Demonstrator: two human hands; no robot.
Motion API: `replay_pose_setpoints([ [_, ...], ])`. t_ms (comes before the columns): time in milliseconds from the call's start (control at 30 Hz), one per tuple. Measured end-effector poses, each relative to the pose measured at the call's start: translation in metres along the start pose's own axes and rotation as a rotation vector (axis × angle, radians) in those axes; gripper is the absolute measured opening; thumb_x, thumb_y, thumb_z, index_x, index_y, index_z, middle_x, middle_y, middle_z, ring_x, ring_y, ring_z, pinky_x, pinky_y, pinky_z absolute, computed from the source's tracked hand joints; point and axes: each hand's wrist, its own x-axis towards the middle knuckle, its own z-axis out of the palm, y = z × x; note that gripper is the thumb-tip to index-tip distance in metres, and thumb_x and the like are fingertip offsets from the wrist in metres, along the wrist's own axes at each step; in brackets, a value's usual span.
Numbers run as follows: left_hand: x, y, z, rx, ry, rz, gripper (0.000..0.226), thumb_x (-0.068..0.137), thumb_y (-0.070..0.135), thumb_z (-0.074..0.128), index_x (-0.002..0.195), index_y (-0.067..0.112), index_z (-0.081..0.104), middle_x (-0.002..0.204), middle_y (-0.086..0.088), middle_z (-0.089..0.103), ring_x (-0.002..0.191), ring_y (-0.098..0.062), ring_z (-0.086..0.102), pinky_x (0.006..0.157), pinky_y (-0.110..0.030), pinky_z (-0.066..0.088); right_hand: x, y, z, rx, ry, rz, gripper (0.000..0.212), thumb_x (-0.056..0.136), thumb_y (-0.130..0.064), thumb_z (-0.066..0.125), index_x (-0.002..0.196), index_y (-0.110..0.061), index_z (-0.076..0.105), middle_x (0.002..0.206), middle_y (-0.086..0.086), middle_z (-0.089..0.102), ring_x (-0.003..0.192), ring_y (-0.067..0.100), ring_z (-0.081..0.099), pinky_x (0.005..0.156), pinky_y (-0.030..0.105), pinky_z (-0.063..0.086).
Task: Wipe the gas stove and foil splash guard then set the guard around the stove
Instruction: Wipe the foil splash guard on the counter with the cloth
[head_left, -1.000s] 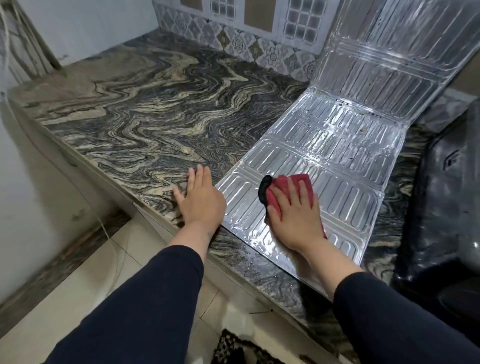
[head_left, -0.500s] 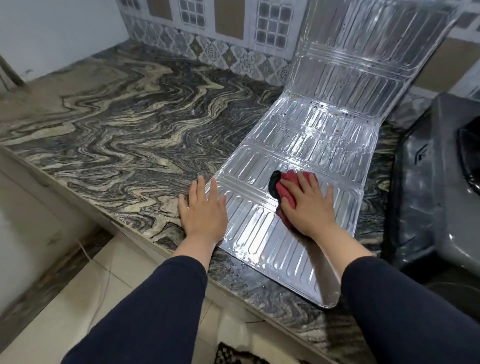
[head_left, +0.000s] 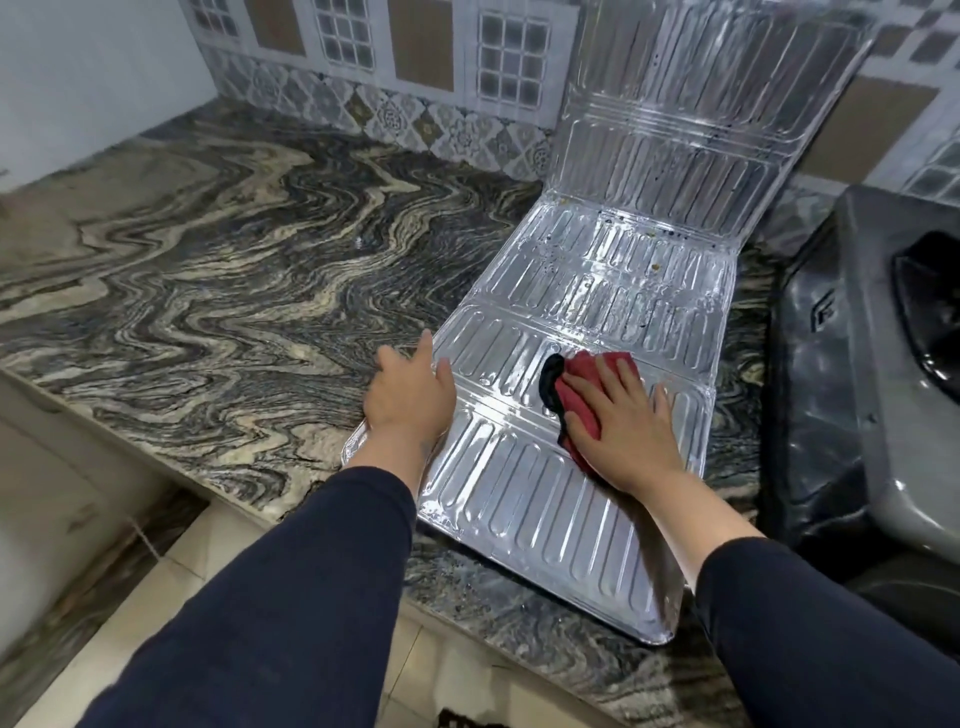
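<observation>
The silver foil splash guard (head_left: 613, 291) lies unfolded on the marbled counter (head_left: 218, 291), its far panel leaning up against the tiled wall. My right hand (head_left: 618, 426) presses a red cloth with a black edge (head_left: 576, 384) flat onto the near middle of the guard. My left hand (head_left: 410, 395) rests palm down on the guard's left edge, fingers spread. The grey gas stove (head_left: 872, 395) sits at the right, cut off by the frame's edge.
A patterned tiled wall (head_left: 415, 78) runs along the back of the counter. The counter's front edge (head_left: 171, 483) drops to a tiled floor. Brown specks dot the guard's middle panel.
My right hand has pushed the cloth away from me, up the near panel toward the guard's middle. My left hand shifted from the counter onto the guard's left edge.
</observation>
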Motion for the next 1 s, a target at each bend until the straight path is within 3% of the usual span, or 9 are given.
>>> replay_pose_setpoints([
  [233,-0.013,-0.027,0.001,0.189,-0.002,0.107,0.070,0.093,0.066,0.019,0.153,0.032,0.014,0.149,-0.014,0.032,0.122,-0.034,0.051,0.084,-0.042,0.048,-0.015,-0.021,0.005,0.005,0.003,-0.035,0.068,0.082,-0.065,0.008,0.146,-0.044,0.021,0.162,-0.004,0.003,0.149,0.022,-0.006,0.117,0.050,-0.011],
  [467,-0.037,-0.089,-0.012,0.284,0.044,0.127,0.078,0.086,0.075,0.019,0.152,0.033,0.014,0.138,-0.010,0.042,0.110,-0.032,0.059,0.072,-0.038,0.051,-0.053,-0.089,0.015,0.086,0.003,-0.152,0.061,0.083,-0.046,0.027,0.142,-0.035,0.036,0.161,0.005,0.012,0.149,0.030,-0.001,0.117,0.053,-0.009],
  [567,-0.052,-0.116,-0.019,0.287,0.042,0.106,0.080,0.084,0.076,0.018,0.152,0.035,0.014,0.145,-0.009,0.040,0.116,-0.032,0.058,0.078,-0.039,0.051,-0.069,-0.116,0.020,0.109,-0.045,-0.244,0.056,0.086,-0.039,0.037,0.142,-0.036,0.034,0.161,0.004,0.010,0.149,0.028,-0.005,0.117,0.052,-0.012],
  [733,-0.070,-0.160,-0.040,0.276,0.039,0.054,0.077,0.084,0.078,0.020,0.151,0.041,0.015,0.154,-0.002,0.030,0.128,-0.030,0.050,0.087,-0.041,0.051,-0.084,-0.148,0.027,0.091,-0.070,-0.370,0.064,0.081,-0.043,0.026,0.144,-0.035,0.031,0.161,0.004,0.012,0.149,0.027,-0.006,0.117,0.051,-0.013],
  [833,-0.077,-0.170,-0.046,0.283,0.051,0.050,0.075,0.084,0.077,0.021,0.150,0.043,0.015,0.152,-0.003,0.034,0.126,-0.028,0.051,0.087,-0.040,0.051,-0.085,-0.158,0.030,0.070,-0.077,-0.406,0.058,0.089,-0.037,0.039,0.146,-0.035,0.028,0.161,0.004,0.010,0.149,0.028,-0.006,0.116,0.051,-0.014],
  [1000,-0.077,-0.165,-0.047,0.303,0.026,0.024,0.075,0.085,0.076,0.022,0.151,0.043,0.012,0.154,-0.004,0.031,0.131,-0.027,0.046,0.089,-0.039,0.050,-0.063,-0.132,0.028,0.136,-0.086,-0.479,0.062,0.078,-0.029,0.041,0.140,-0.039,0.041,0.159,-0.001,0.021,0.149,0.021,0.005,0.119,0.051,-0.004],
])
